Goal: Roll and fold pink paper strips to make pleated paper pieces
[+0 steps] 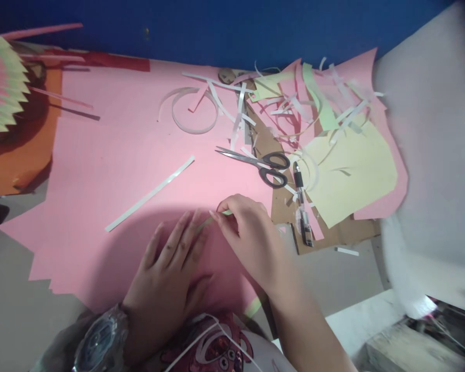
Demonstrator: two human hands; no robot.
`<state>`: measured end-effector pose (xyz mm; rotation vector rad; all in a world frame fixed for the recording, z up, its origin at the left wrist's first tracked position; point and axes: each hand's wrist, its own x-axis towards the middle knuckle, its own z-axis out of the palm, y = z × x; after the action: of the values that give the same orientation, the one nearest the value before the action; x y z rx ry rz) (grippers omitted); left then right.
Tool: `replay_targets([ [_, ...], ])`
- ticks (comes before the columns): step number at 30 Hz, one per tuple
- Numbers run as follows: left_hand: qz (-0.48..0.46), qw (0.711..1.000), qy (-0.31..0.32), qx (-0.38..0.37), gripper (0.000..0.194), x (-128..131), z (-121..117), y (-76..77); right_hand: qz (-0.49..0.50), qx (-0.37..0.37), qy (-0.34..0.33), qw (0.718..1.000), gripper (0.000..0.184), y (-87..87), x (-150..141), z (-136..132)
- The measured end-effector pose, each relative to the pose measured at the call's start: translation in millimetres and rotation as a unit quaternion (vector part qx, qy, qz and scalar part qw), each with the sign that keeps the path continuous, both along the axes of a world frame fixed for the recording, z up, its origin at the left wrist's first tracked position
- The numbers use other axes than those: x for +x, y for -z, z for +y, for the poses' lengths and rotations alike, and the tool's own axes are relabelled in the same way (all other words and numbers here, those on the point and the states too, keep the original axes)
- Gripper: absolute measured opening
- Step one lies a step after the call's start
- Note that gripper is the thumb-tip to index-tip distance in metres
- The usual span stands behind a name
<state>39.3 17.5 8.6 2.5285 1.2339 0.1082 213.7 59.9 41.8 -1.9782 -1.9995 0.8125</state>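
My left hand (174, 261) lies flat with its fingers stretched out on the pink paper sheet (112, 139). Close beside it, my right hand (251, 232) pinches the end of a narrow green paper strip (206, 223) between thumb and forefinger. The strip runs from the pinch toward my left fingertips; part of it is hidden by the hands. Up and to the left of my left hand lies a white paper strip (151, 194). Black-handled scissors (258, 163) rest beyond my right hand, partly spread, their blades pointing left.
A black pen (303, 206) lies on brown cardboard (284, 204) at the right. Pale yellow paper (356, 170) and many paper scraps (290, 111) are heaped behind it. A pleated pink and green paper fan (2, 90) stands at far left. A blue surface (217, 31) borders the back.
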Motion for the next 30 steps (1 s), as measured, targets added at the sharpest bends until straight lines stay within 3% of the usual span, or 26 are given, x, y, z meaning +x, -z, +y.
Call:
replay_targets([
  [23,0.014,0.999,0.0,0.045,0.077,2.2,-1.5,1.3,-0.025,0.023,0.003,0.999,0.013,6.8,-4.6,-3.4],
  [30,0.024,0.998,-0.022,0.052,0.09,-1.8,-7.9,4.6,-0.023,0.025,-0.004,0.999,0.012,6.6,-4.2,-4.2],
])
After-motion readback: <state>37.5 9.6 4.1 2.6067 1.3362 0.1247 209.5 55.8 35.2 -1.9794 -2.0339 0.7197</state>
